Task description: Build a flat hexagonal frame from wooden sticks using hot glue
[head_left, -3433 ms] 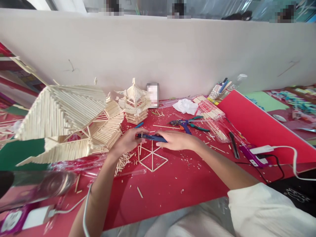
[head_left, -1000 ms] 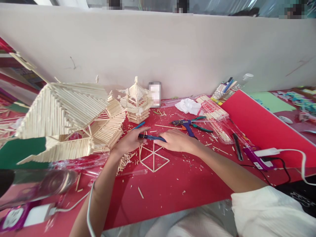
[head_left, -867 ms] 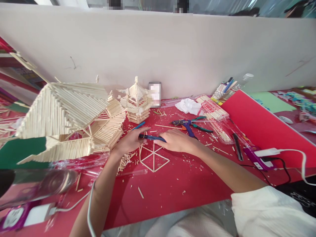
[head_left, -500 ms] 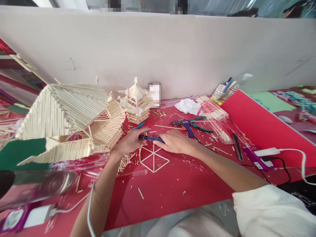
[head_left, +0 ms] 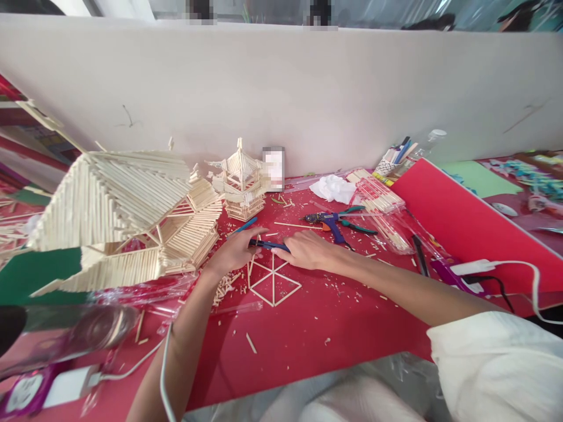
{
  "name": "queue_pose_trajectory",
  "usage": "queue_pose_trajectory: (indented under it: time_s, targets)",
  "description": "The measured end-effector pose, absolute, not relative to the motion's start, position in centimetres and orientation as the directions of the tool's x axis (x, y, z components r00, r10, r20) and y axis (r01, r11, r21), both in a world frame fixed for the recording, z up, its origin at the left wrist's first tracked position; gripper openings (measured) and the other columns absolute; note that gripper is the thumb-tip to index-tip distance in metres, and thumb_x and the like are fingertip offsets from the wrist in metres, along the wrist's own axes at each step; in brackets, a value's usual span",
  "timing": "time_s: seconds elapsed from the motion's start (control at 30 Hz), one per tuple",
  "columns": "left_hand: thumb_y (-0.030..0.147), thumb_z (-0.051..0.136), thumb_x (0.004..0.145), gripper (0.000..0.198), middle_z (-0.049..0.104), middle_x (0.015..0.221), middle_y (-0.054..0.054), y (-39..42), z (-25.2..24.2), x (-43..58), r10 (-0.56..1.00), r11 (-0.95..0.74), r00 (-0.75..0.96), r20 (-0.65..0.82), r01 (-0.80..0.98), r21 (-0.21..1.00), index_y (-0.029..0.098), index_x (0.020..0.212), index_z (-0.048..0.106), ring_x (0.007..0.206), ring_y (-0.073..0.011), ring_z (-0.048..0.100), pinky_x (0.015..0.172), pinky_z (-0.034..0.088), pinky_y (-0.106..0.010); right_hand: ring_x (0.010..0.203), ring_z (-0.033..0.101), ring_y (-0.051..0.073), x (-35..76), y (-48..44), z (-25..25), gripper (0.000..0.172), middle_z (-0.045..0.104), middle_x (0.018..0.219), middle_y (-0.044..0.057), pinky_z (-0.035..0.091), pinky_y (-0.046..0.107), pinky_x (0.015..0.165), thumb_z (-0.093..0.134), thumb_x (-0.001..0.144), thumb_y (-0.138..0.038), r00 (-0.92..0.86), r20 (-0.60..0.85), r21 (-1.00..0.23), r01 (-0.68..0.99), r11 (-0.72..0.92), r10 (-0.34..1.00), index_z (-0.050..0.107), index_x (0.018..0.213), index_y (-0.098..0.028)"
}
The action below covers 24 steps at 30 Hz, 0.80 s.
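My right hand [head_left: 308, 248] is closed around a slim dark blue hand tool [head_left: 269, 245] with a black end; its exact kind is unclear. The tool points left, towards my left hand [head_left: 235, 251], whose thumb and fingers pinch a thin wooden stick [head_left: 258, 239]. That stick crosses the tool's black end. Just below my hands lies a flat frame of wooden sticks [head_left: 273, 287], with spokes meeting at its middle; its far side is partly hidden. A blue pen-like item [head_left: 246, 225] lies behind my left hand.
A large stick-built roof model [head_left: 132, 193] stands left, beside a small stick pagoda [head_left: 241, 184]. To the right are a glue gun [head_left: 332, 223], green-handled pliers [head_left: 363, 228], bagged sticks [head_left: 382, 205], a red board [head_left: 466, 228] and a purple power strip [head_left: 453, 274]. A white cable [head_left: 163, 369] crosses my left forearm.
The view has shifted slightly, and my right forearm and sleeve sit a little further right. Both hands keep nearly the same place and hold on the tool and stick.
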State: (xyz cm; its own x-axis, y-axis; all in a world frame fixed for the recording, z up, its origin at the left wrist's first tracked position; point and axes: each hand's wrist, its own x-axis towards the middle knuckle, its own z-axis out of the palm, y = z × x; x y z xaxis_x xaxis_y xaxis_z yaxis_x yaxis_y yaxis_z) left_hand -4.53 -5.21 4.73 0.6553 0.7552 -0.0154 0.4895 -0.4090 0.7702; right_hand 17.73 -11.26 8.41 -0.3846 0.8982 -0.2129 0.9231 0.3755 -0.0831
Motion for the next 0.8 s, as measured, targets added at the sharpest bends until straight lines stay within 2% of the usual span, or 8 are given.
queue_pose_trajectory:
  time_s: [0.17, 0.3, 0.4, 0.47, 0.53, 0.63, 0.7, 0.8]
  targets:
    - [0.008, 0.057, 0.085, 0.055, 0.066, 0.141, -0.012, -4.8, 3.8, -4.5, 0.735, -0.380, 0.678, 0.019, 0.389, 0.839, 0.022, 0.139, 0.057, 0.135, -0.0264, 0.060, 0.107, 0.053, -0.039, 0.076, 0.071, 0.029, 18.0, -10.5, 8.0, 0.066, 0.076, 0.083, 0.020, 0.042, 0.037, 0.068, 0.034, 0.107, -0.056, -0.399, -0.185, -0.046, 0.917, 0.397, 0.898, 0.078, 0.089, -0.009]
    - [0.008, 0.056, 0.085, 0.058, 0.059, 0.149, -0.014, -4.6, 4.2, -4.7, 0.742, -0.313, 0.670, -0.025, 0.378, 0.871, 0.021, 0.142, 0.053, 0.133, -0.0273, 0.061, 0.098, 0.057, -0.036, 0.075, 0.071, 0.030, 18.1, -10.0, 8.4, 0.068, 0.076, 0.084, 0.021, 0.043, 0.039, 0.068, 0.031, 0.108, -0.056, -0.403, -0.171, -0.045, 0.915, 0.402, 0.899, 0.077, 0.087, -0.010]
    - [0.015, 0.055, 0.090, 0.063, 0.049, 0.158, -0.016, -4.7, 4.5, -4.9, 0.760, -0.266, 0.649, -0.032, 0.355, 0.896, 0.023, 0.151, 0.043, 0.108, -0.0231, 0.073, 0.090, 0.059, -0.035, 0.074, 0.070, 0.030, 18.6, -9.9, 8.8, 0.070, 0.075, 0.083, 0.021, 0.043, 0.039, 0.068, 0.030, 0.106, -0.061, -0.377, -0.197, -0.045, 0.926, 0.375, 0.905, 0.077, 0.087, -0.011]
    - [0.021, 0.059, 0.092, 0.063, 0.049, 0.158, -0.015, -4.9, 4.7, -5.1, 0.797, -0.259, 0.604, -0.012, 0.360, 0.896, 0.026, 0.152, 0.041, 0.090, -0.0185, 0.075, 0.088, 0.059, -0.036, 0.075, 0.070, 0.031, 19.3, -10.3, 8.9, 0.071, 0.075, 0.084, 0.021, 0.044, 0.040, 0.069, 0.029, 0.106, -0.062, -0.329, -0.207, -0.047, 0.944, 0.326, 0.921, 0.076, 0.089, -0.012]
    - [0.026, 0.065, 0.090, 0.059, 0.058, 0.148, -0.013, -5.1, 4.9, -5.1, 0.855, -0.257, 0.518, 0.008, 0.411, 0.875, 0.026, 0.146, 0.046, 0.082, -0.0167, 0.073, 0.084, 0.059, -0.035, 0.078, 0.070, 0.031, 20.3, -11.1, 8.9, 0.065, 0.075, 0.089, 0.021, 0.045, 0.040, 0.069, 0.030, 0.106, -0.058, -0.246, -0.178, -0.049, 0.969, 0.241, 0.953, 0.074, 0.096, -0.011]
    - [0.029, 0.072, 0.086, 0.042, 0.073, 0.117, -0.007, -5.4, 5.2, -5.0, 0.923, -0.249, 0.383, 0.040, 0.515, 0.820, 0.022, 0.125, 0.060, 0.081, -0.0187, 0.073, 0.080, 0.058, -0.034, 0.092, 0.070, 0.032, 21.9, -13.1, 8.5, 0.050, 0.074, 0.105, 0.021, 0.046, 0.039, 0.075, 0.036, 0.105, -0.047, -0.115, -0.073, -0.065, 0.992, 0.110, 0.991, 0.067, 0.114, -0.009]
    - [0.030, 0.071, 0.087, 0.024, 0.077, 0.101, -0.004, -5.5, 5.2, -5.0, 0.928, -0.270, 0.368, 0.062, 0.549, 0.791, 0.022, 0.110, 0.066, 0.086, -0.0214, 0.073, 0.081, 0.057, -0.033, 0.105, 0.066, 0.034, 22.8, -14.7, 7.9, 0.046, 0.071, 0.113, 0.023, 0.046, 0.040, 0.082, 0.038, 0.104, -0.044, -0.051, -0.030, -0.039, 0.998, 0.050, 0.998, 0.063, 0.117, -0.008]
    - [0.031, 0.066, 0.092, 0.013, 0.079, 0.098, -0.004, -5.4, 5.0, -5.0, 0.906, -0.341, 0.411, 0.095, 0.578, 0.741, 0.024, 0.100, 0.073, 0.092, -0.0234, 0.074, 0.087, 0.056, -0.034, 0.113, 0.060, 0.037, 23.4, -17.0, 6.6, 0.047, 0.067, 0.117, 0.025, 0.045, 0.044, 0.089, 0.043, 0.103, -0.047, 0.029, -0.023, 0.040, 0.999, -0.028, 0.999, 0.060, 0.118, -0.006]
